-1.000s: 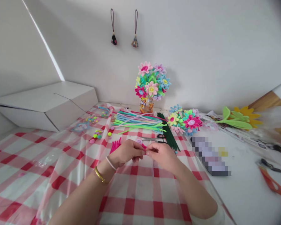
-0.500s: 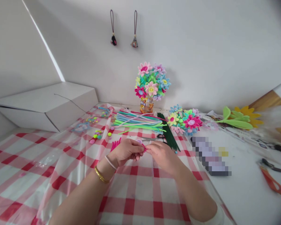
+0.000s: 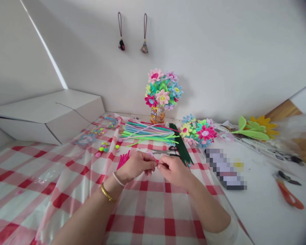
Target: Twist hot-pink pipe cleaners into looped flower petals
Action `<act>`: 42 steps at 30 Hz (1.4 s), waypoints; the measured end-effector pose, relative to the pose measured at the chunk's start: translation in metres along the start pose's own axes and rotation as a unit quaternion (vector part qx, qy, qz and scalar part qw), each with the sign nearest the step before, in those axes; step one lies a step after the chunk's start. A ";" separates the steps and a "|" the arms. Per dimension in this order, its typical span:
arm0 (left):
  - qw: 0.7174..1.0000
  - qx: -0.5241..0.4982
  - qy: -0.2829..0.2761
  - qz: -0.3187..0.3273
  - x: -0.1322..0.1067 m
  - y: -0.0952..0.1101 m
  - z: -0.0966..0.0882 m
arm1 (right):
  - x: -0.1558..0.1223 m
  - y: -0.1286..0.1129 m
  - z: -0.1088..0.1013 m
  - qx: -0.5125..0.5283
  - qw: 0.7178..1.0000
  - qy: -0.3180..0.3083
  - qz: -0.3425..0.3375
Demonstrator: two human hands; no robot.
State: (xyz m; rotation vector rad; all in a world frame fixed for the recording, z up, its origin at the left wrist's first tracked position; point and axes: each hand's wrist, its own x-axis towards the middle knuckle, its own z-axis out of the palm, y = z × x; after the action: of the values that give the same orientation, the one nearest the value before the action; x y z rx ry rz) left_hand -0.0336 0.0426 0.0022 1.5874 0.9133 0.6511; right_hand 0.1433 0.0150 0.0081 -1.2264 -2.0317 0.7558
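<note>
My left hand and my right hand meet fingertip to fingertip above the red-checked tablecloth. Both pinch a small pink pipe-cleaner piece, mostly hidden between the fingers. A bunch of short pink pipe-cleaner pieces lies just left of my left hand. Scissors lie just beyond my hands. Behind them is a spread of coloured pipe cleaners and a bundle of dark green stems.
A jar of finished pipe-cleaner flowers stands by the wall, with more flowers lying to its right. Small pompoms are scattered at left. A white box sits far left. Orange-handled pliers lie at right.
The view has shifted slightly to the right, so everything sits a little further left. My hands stay together on the pink piece, with the fingers working slightly.
</note>
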 end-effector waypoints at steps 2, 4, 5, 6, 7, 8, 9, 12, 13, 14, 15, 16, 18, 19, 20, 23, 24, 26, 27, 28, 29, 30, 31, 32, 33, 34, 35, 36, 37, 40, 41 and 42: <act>0.986 0.109 0.031 0.119 -0.001 0.002 0.003 | 0.003 0.005 0.002 0.175 0.980 -0.016 0.088; 0.942 0.209 0.077 0.250 -0.001 0.003 0.005 | 0.008 0.009 0.004 0.318 0.935 -0.049 0.150; 0.919 0.239 0.099 0.298 -0.001 0.003 0.006 | 0.009 0.011 0.006 0.374 0.910 -0.067 0.165; 0.904 0.253 0.117 0.324 -0.001 0.003 0.007 | 0.011 0.012 0.007 0.415 0.890 -0.081 0.169; 0.903 0.249 0.128 0.326 -0.001 0.003 0.007 | 0.011 0.013 0.009 0.440 0.879 -0.089 0.164; 0.916 0.230 0.131 0.303 0.000 0.003 0.007 | 0.012 0.013 0.010 0.448 0.876 -0.089 0.153; 0.937 0.196 0.131 0.258 0.000 0.003 0.006 | 0.012 0.013 0.010 0.426 0.891 -0.078 0.134; 0.991 0.024 0.110 0.067 0.003 0.001 0.004 | 0.009 0.009 0.010 0.191 0.981 0.024 0.027; 0.994 -0.046 0.099 0.016 0.003 0.000 0.003 | 0.008 0.008 0.009 0.096 0.994 0.053 -0.020; 0.990 -0.112 0.087 -0.019 0.003 -0.001 0.002 | 0.007 0.006 0.008 0.010 0.995 0.070 -0.067; 0.982 -0.170 0.072 -0.043 0.004 -0.001 0.001 | 0.007 0.004 0.006 -0.061 0.990 0.072 -0.108; 0.973 -0.216 0.055 -0.058 0.004 -0.001 0.001 | 0.006 0.002 0.004 -0.120 0.980 0.070 -0.141; 0.960 -0.267 0.026 -0.077 0.003 -0.001 0.001 | 0.005 -0.002 0.001 -0.200 0.961 0.066 -0.176; 0.959 -0.271 0.018 -0.081 0.003 -0.001 0.001 | 0.005 -0.003 0.000 -0.222 0.955 0.068 -0.182; 0.961 -0.263 0.018 -0.081 0.003 0.000 0.002 | 0.005 -0.004 -0.001 -0.232 0.953 0.070 -0.181; 0.982 -0.175 0.047 -0.049 0.002 0.002 0.007 | 0.006 -0.006 0.002 -0.170 0.973 0.078 -0.132; 0.989 -0.128 0.067 -0.022 0.001 0.004 0.009 | 0.006 -0.005 0.005 -0.114 0.985 0.087 -0.096; 0.992 -0.016 0.111 0.064 -0.001 0.005 0.012 | 0.008 -0.004 0.013 0.055 0.992 0.114 -0.002; 0.983 0.041 0.134 0.115 -0.002 0.006 0.014 | 0.009 -0.003 0.018 0.161 0.979 0.114 0.048; 0.971 0.091 0.152 0.162 -0.003 0.006 0.015 | 0.009 -0.003 0.022 0.271 0.951 0.113 0.092; 0.958 0.126 0.165 0.197 -0.004 0.007 0.016 | 0.010 -0.002 0.025 0.349 0.924 0.107 0.118; 0.952 0.140 0.171 0.214 -0.004 0.007 0.016 | 0.011 -0.001 0.026 0.382 0.910 0.099 0.128; 0.954 0.131 0.172 0.207 -0.004 0.007 0.016 | 0.011 0.000 0.026 0.387 0.909 0.095 0.126; 0.963 0.099 0.172 0.181 -0.003 0.007 0.016 | 0.011 0.000 0.023 0.361 0.921 0.090 0.112; 0.974 0.048 0.166 0.145 -0.002 0.007 0.015 | 0.010 0.001 0.020 0.307 0.944 0.084 0.092; 0.982 -0.016 0.154 0.104 -0.001 0.006 0.014 | 0.010 0.001 0.015 0.224 0.969 0.087 0.059; 0.985 -0.086 0.137 0.066 0.000 0.006 0.013 | 0.009 0.002 0.010 0.146 0.984 0.097 0.029; 0.981 -0.154 0.117 0.034 0.001 0.005 0.012 | 0.008 0.002 0.005 0.088 0.990 0.110 -0.007; 0.973 -0.210 0.096 0.011 0.002 0.004 0.011 | 0.007 0.002 0.001 0.038 0.991 0.121 -0.050; 0.954 -0.295 0.049 -0.031 0.002 0.003 0.009 | 0.005 0.000 -0.005 -0.066 0.980 0.120 -0.144; 0.953 -0.296 0.044 -0.038 0.002 0.003 0.008 | 0.005 -0.001 -0.005 -0.087 0.977 0.114 -0.155; 0.957 -0.284 0.043 -0.039 0.002 0.003 0.009 | 0.005 -0.002 -0.005 -0.099 0.977 0.111 -0.154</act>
State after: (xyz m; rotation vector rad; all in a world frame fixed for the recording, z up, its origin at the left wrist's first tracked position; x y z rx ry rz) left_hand -0.0250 0.0389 0.0033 1.0114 0.7577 0.8420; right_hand 0.1445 0.0193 0.0136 -1.0145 -2.0775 0.2626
